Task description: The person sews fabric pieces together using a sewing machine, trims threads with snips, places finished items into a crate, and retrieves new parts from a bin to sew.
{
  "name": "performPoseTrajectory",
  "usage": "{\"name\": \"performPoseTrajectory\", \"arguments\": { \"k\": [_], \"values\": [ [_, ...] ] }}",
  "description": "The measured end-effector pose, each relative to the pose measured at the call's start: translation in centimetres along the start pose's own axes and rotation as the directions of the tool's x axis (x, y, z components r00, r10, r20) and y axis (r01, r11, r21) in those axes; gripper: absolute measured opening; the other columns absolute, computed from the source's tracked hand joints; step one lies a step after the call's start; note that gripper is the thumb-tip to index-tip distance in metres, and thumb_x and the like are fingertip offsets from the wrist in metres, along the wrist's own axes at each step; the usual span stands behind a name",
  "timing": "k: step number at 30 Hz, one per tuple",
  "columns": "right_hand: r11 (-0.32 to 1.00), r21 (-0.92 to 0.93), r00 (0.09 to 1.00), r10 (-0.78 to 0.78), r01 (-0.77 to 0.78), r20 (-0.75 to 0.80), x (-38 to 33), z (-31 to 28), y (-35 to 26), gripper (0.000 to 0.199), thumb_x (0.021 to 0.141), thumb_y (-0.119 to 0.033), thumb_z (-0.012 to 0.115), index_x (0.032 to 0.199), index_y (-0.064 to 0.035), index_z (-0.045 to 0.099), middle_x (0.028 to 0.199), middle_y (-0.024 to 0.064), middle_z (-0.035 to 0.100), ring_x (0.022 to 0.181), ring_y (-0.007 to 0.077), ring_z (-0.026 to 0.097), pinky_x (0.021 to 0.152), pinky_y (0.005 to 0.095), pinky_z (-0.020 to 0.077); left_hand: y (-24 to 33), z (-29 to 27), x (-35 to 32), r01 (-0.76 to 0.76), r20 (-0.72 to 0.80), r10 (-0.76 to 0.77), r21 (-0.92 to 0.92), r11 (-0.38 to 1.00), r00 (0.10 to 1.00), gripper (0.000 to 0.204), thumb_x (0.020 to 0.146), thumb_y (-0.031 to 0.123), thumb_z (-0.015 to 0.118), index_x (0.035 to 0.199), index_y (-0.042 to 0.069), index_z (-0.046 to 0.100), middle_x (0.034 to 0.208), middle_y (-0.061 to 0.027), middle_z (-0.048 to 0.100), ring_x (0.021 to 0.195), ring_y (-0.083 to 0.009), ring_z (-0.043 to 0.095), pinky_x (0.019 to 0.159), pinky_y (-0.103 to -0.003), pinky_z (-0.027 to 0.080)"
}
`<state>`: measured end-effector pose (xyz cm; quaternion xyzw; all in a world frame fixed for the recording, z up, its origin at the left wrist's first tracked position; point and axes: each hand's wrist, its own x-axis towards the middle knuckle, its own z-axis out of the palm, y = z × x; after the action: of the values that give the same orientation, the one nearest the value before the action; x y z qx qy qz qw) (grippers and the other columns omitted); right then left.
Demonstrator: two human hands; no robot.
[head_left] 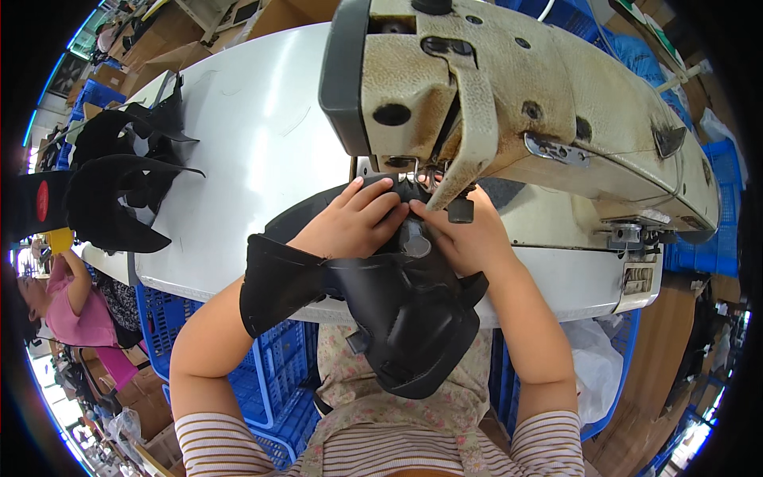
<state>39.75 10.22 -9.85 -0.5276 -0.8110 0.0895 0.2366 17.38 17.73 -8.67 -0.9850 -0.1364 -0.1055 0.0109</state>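
A black, leather-like moulded piece (401, 318) with flaps and stitched edges hangs over the table's front edge, its far edge under the needle area of a sewing machine (429, 103). My left hand (350, 219) holds the piece left of the needle, fingers bent and pressing on its far edge. On the other side, my right hand (467, 232) grips it close to the presser foot, thumb on top. The machine's arm partly hides the right fingers. A grey round part (415, 241) shows on the piece between both hands.
Several similar black pieces (127, 179) are stacked at the white table's (238, 103) left edge. Blue baskets (278, 374) stand below the table, one with a white plastic bag (592, 366). A person in pink (83, 318) is at the far left. Cardboard boxes (163, 67) stand behind.
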Motion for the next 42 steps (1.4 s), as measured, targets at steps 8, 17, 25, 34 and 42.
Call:
{"name": "performPoseTrajectory", "arguments": {
  "k": [8, 17, 25, 34, 42],
  "values": [
    [0.999, 0.03, 0.989, -0.016, 0.02, -0.147, 0.2, 0.0, -0.4, 0.03, 0.076, -0.013, 0.063, 0.105, -0.0162, 0.069, 0.099, 0.0083, 0.063, 0.109, 0.032, 0.054, 0.103, 0.0478, 0.0396, 0.1, -0.2, -0.1, 0.014, 0.014, -0.013, -0.078, 0.997, 1.0, 0.046, 0.081, 0.016, 0.058, 0.126, 0.005, 0.057, 0.122, -0.0116, 0.051, 0.127, -0.0301, 0.045, 0.105, -0.048, 0.039],
    [0.996, 0.093, 0.998, 0.005, 0.0, -0.055, -0.1, 0.2, 0.2, 0.038, 0.076, -0.008, 0.065, 0.113, -0.0181, 0.067, 0.117, 0.0113, 0.063, 0.106, 0.0329, 0.057, 0.092, 0.0458, 0.0424, -0.1, 0.3, -0.1, -0.019, -0.015, 0.019, -0.042, 0.999, 1.0, 0.044, 0.081, 0.014, 0.058, 0.124, 0.007, 0.059, 0.119, -0.0109, 0.052, 0.126, -0.0297, 0.046, 0.104, -0.047, 0.04],
    [0.998, 0.046, 0.992, -0.033, 0.038, -0.121, -0.1, 0.3, 0.0, 0.037, 0.074, -0.007, 0.066, 0.11, -0.0153, 0.067, 0.1, 0.0091, 0.064, 0.096, 0.033, 0.058, 0.087, 0.0453, 0.0445, -0.3, 0.3, 0.1, -0.05, -0.02, 0.05, -0.012, 0.999, 0.999, 0.042, 0.083, 0.015, 0.057, 0.123, 0.005, 0.057, 0.12, -0.0103, 0.051, 0.125, -0.0297, 0.045, 0.1, -0.048, 0.043],
    [0.998, 0.049, 0.998, 0.035, -0.032, -0.051, -0.2, 0.6, 0.0, 0.02, 0.074, -0.014, 0.065, 0.094, -0.0114, 0.068, 0.109, 0.0084, 0.06, 0.12, 0.0308, 0.051, 0.107, 0.0494, 0.0366, -0.2, 0.0, 0.1, -0.073, -0.014, 0.073, 0.001, 0.997, 0.997, 0.04, 0.083, 0.015, 0.057, 0.122, 0.005, 0.059, 0.12, -0.0113, 0.052, 0.124, -0.0307, 0.046, 0.099, -0.048, 0.044],
    [1.0, -0.023, 0.991, 0.017, -0.02, -0.136, -0.2, 0.8, -0.4, 0.021, 0.074, -0.015, 0.065, 0.095, -0.0111, 0.068, 0.116, 0.0081, 0.059, 0.121, 0.029, 0.05, 0.106, 0.0497, 0.038, 0.2, -0.6, 0.1, -0.001, 0.017, 0.003, -0.06, 0.998, 1.0, 0.039, 0.084, 0.015, 0.057, 0.121, 0.004, 0.059, 0.123, -0.0119, 0.051, 0.126, -0.0307, 0.045, 0.103, -0.047, 0.04]
  ]
}}
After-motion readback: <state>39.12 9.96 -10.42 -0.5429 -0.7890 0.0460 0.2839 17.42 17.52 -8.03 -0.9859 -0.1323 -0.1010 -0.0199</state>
